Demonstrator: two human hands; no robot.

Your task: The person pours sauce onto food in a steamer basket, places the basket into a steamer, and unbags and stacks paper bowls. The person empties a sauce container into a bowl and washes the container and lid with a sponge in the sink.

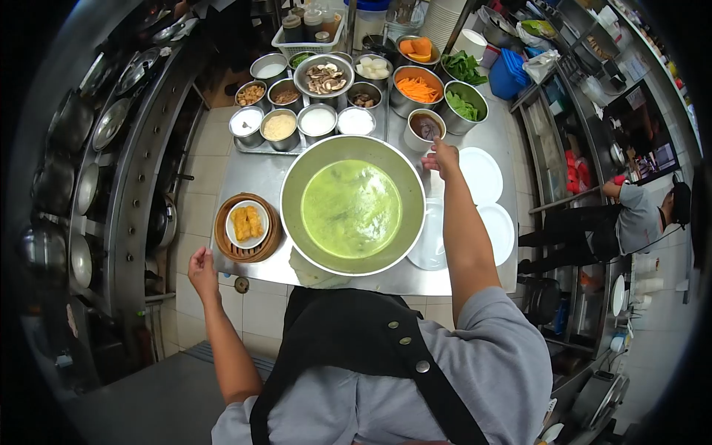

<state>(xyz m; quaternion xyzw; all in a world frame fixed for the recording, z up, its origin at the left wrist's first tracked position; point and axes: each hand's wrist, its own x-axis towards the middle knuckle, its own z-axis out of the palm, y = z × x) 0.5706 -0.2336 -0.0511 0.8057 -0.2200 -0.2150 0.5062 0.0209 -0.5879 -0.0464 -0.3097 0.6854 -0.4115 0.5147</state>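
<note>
My right hand (pixel 443 157) is at the near rim of a white container of brown sauce (pixel 425 127), its fingers partly bent; what they grip, if anything, is too small to tell. My left hand (pixel 202 273) hovers off the table's left front corner with its fingers loosely curled, holding nothing that shows. Between my arms stands a large metal bowl (pixel 291 245) of green liquid (pixel 352 208). Left of it, a bamboo steamer (pixel 222 251) holds a small white dish with yellow fried pieces (pixel 247 222).
White plates (pixel 480 176) lie right of the bowl, partly under my right arm. Metal containers with mushrooms (pixel 324 78), shredded carrot (pixel 417 90), greens (pixel 463 105) and powders stand behind it. A stove (pixel 133 170) lines the left. Another person (pixel 638 219) stands far right.
</note>
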